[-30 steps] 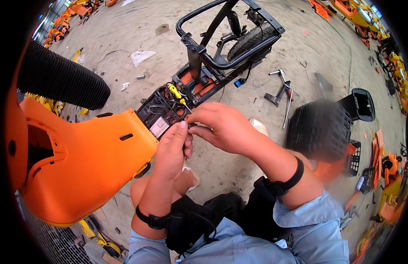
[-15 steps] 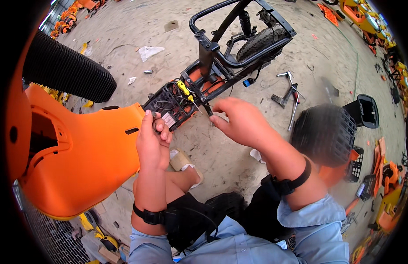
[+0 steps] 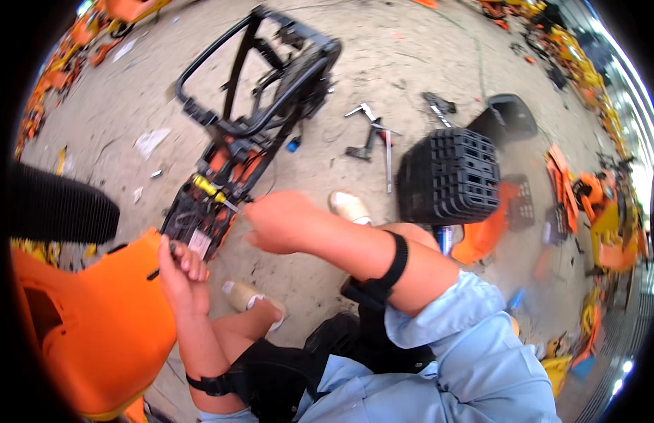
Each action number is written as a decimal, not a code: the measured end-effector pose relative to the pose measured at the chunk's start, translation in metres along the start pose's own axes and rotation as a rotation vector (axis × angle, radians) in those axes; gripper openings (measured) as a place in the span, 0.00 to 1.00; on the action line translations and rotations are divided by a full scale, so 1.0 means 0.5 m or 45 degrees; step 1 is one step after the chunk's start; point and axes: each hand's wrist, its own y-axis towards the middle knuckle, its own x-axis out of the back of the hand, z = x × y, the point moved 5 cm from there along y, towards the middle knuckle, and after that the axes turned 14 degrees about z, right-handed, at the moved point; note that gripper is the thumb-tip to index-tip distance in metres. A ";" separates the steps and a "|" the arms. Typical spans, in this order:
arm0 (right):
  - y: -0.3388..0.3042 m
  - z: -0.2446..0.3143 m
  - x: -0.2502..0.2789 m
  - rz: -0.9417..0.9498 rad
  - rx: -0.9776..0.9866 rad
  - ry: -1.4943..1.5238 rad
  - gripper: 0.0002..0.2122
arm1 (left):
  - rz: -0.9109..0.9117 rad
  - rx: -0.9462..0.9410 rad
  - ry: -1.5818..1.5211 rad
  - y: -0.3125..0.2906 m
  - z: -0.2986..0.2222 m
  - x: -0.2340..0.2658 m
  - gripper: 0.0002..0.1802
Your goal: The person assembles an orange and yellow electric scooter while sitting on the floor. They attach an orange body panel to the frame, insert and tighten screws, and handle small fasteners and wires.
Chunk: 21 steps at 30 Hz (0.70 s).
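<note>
My left hand is closed, its thumb pressed to curled fingers beside the orange plastic panel. A small dark thing shows at the thumb tip, too small to name. My right hand is curled at the near right side of a black scooter frame. Its fingertips are turned under and blurred, so what they hold, if anything, is hidden. A screwdriver with a yellow handle lies across the frame's open black tray, its shaft pointing at my right hand. Loose wires lie in that tray.
A black crate stands on the right, near an orange panel. Hand tools lie on the floor beyond my right arm. At left is a ribbed black tube. My sandalled foot rests close to the frame.
The view has swung right, so the frame, panel and both hands sit further left. My right hand's fingers have curled in more beside the frame. The left hand keeps its closed pose.
</note>
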 end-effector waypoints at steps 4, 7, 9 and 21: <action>-0.094 0.025 0.085 0.034 -0.031 0.149 0.17 | 0.012 -0.044 0.006 0.013 0.002 -0.009 0.19; -0.234 0.013 0.217 -0.506 0.420 0.619 0.15 | 0.005 -0.041 0.010 0.019 0.011 -0.014 0.18; -0.335 -0.031 0.286 -0.736 0.810 1.231 0.13 | 0.041 -0.020 0.026 0.023 0.022 -0.022 0.17; -0.722 -0.759 0.004 -1.278 -0.990 0.558 0.21 | 0.149 -0.025 0.146 -0.017 0.042 -0.033 0.16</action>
